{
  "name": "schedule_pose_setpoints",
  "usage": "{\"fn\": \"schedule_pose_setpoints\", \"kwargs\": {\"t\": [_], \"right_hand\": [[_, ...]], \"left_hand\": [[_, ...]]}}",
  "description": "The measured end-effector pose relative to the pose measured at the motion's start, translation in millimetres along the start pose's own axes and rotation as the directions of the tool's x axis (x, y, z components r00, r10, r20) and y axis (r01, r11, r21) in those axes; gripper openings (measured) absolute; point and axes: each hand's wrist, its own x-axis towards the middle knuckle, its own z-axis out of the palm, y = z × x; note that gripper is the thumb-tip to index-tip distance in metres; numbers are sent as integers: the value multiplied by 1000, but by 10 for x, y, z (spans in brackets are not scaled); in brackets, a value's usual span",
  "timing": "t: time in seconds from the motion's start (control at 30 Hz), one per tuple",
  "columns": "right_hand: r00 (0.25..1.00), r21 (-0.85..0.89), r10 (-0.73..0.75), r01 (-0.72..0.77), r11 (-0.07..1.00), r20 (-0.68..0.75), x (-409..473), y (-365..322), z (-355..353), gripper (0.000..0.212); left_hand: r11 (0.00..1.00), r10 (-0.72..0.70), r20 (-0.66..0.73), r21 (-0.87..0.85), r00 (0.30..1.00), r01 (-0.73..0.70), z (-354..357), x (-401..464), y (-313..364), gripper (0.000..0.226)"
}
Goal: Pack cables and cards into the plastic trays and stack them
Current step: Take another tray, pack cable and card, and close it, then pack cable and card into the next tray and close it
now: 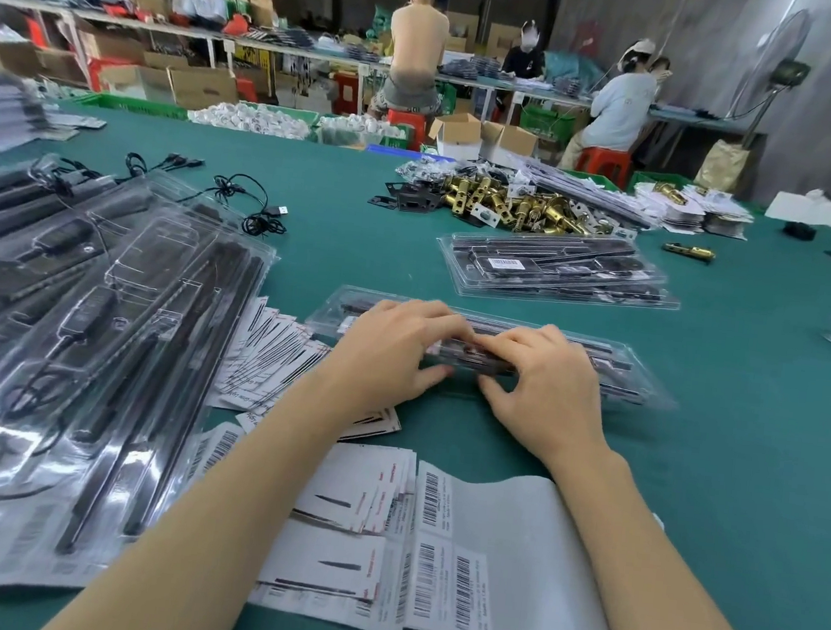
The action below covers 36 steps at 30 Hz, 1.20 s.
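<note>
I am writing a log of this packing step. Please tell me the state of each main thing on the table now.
Left hand: grips the tray's near edge.
Right hand: grips the same edge.
Plastic tray: flat on the table, filled.
Finished trays: stacked beyond it.
Cards: fanned in a loose pile.
Loose cable: lying unpacked.
Brass parts: heaped.

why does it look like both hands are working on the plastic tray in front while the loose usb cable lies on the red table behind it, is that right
One detail is wrong: the table is green, not red. The head view shows both the left hand and the right hand on the plastic tray in front, with the loose USB cable lying behind it.
</note>
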Motion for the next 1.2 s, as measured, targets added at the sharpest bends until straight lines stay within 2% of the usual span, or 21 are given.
{"fn": "schedule_pose_setpoints", "kwargs": {"t": [0.1, 0.2, 0.27, 0.33, 0.43, 0.5, 0.57, 0.63, 0.7, 0.73, 0.77, 0.83, 0.9, 0.93, 1.0, 1.07, 1.13, 1.2], "right_hand": [[1000, -16, 15, -15, 1000, -1, 60, -19, -62, 37], [999, -5, 15, -16, 1000, -34, 137, -39, -178, 41], [996, -11, 11, -12, 1000, -88, 229, -56, -302, 32], [999, -31, 22, -23, 999, -36, 401, -85, -442, 27], [997, -42, 40, -37, 998, 68, 744, -131, -651, 35], [987, -13, 124, -123, 992, 100, 946, -134, -770, 36], [950, 116, 262, -284, 952, 170, 1082, -116, -817, 31], [890, 335, 403, -455, 825, 215, 1140, -68, -765, 33], [802, 534, 527, -587, 609, 281, 1123, -5, -672, 32], [761, 608, 555, -625, 489, 336, 1088, 31, -625, 22], [723, 672, 566, -648, 358, 396, 1036, 52, -584, 15], [658, 780, 561, -625, 33, 503, 905, 72, -491, 14], [595, 808, 571, -537, -241, 566, 727, 90, -389, 10], [561, 804, 585, -496, -328, 585, 630, 81, -340, 7], [495, 790, 625, -480, -382, 603, 453, 45, -256, 11], [475, 801, 647, -412, -435, 596, 331, 15, -207, 22], [463, 819, 675, -319, -477, 574, 260, -27, -234, 28], [435, 843, 723, -254, -474, 537, 209, -76, -267, 20]], "left_hand": [[980, -156, 68, 136, 985, 145, -134, 4, -148, 48], [919, -346, -65, 179, 936, 352, -309, -23, -302, 62], [876, -455, -217, 68, 864, 478, -372, -29, -327, 78], [812, -584, -297, -194, 756, 551, -371, -13, -299, 90], [657, -732, -202, -462, 651, 596, -266, 24, -261, 96], [568, -773, -70, -517, 630, 640, -197, 57, -241, 96], [474, -780, 109, -539, 616, 696, -157, 92, -240, 94], [325, -718, 349, -598, 603, 733, -176, 118, -227, 87], [131, -564, 563, -661, 604, 738, -230, 125, -230, 78], [60, -479, 622, -680, 619, 730, -254, 114, -240, 75], [32, -405, 651, -691, 642, 722, -276, 101, -247, 72], [66, -324, 670, -688, 668, 722, -310, 76, -259, 67], [79, -314, 674, -683, 668, 726, -333, 57, -250, 72], [67, -337, 666, -688, 666, 722, -342, 48, -243, 78], [56, -439, 613, -711, 657, 701, -340, 29, -261, 85], [24, -521, 564, -741, 641, 671, -335, 28, -276, 79], [-106, -574, 550, -785, 607, 611, -339, 45, -268, 59], [-264, -630, 527, -836, 571, 480, -345, 64, -289, 38]]}}
